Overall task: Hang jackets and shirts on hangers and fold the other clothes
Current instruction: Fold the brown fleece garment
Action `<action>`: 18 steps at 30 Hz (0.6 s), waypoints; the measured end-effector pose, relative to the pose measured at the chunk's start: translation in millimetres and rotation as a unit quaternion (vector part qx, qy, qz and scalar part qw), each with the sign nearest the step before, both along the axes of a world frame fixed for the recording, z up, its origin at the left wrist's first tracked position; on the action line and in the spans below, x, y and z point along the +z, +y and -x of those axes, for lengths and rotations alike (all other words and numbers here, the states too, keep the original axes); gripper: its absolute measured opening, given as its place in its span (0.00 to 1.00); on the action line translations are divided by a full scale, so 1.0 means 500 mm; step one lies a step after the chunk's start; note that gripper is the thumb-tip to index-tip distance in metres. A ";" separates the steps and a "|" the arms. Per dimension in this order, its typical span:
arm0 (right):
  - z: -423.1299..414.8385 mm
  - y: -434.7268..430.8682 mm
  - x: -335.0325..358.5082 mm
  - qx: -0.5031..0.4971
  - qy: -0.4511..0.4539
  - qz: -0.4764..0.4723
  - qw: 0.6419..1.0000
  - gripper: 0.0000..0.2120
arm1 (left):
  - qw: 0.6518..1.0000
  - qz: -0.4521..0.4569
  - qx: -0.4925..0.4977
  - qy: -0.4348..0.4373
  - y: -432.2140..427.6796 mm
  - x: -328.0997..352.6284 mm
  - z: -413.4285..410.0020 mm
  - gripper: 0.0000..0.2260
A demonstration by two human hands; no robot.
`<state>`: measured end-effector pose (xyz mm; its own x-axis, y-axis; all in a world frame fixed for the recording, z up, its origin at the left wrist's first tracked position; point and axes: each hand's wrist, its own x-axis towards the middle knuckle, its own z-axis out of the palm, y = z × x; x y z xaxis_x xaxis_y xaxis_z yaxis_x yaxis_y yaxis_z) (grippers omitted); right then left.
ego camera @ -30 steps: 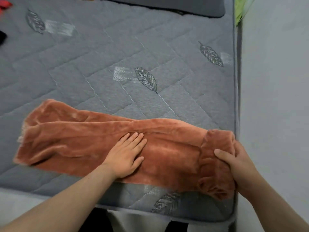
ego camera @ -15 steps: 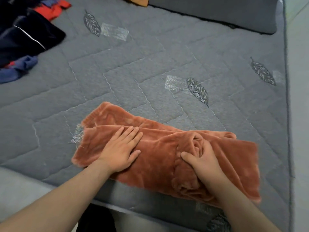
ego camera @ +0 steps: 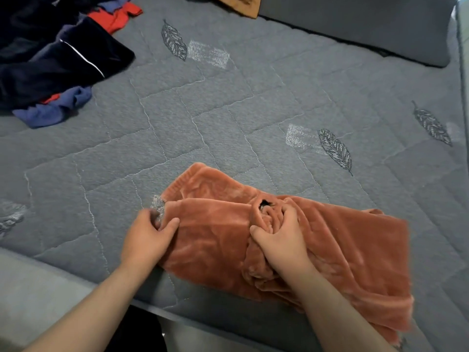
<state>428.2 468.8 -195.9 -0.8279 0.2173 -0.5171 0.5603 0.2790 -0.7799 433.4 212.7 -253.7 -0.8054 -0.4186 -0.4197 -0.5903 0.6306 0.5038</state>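
A rust-orange fleece garment (ego camera: 330, 245) is laid folded along the near edge of a grey quilted mattress (ego camera: 228, 110), stretched left to right, with its right end hanging slightly over the edge. The garment's left end is pinched by the left hand (ego camera: 147, 240), thumb on top and fingers tucked under the edge. A bunched fold near the garment's middle is gripped by the right hand (ego camera: 281, 240), fingers curled into the fabric. The hands are kept apart, both clamped on the same garment. Leaf patterns are seen stitched on the mattress. A pile of clothes (ego camera: 50, 59), dark navy, blue and red, is left at the far left, well apart from the fleece. A grey pillow (ego camera: 368, 26) is seen at the far right, with a brown cloth (ego camera: 241, 6) just beside it at the top edge.
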 end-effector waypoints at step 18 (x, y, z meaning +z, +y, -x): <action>0.015 -0.057 0.080 -0.099 0.025 -0.044 0.994 0.27 | 0.986 0.008 -0.164 -0.008 0.033 0.014 0.184 0.06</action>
<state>420.6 440.5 -155.7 -0.7882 0.4207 -0.4491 0.5728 0.2349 -0.7853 341.2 229.2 -246.9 -0.8922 -0.1431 -0.4283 -0.3605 0.7969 0.4847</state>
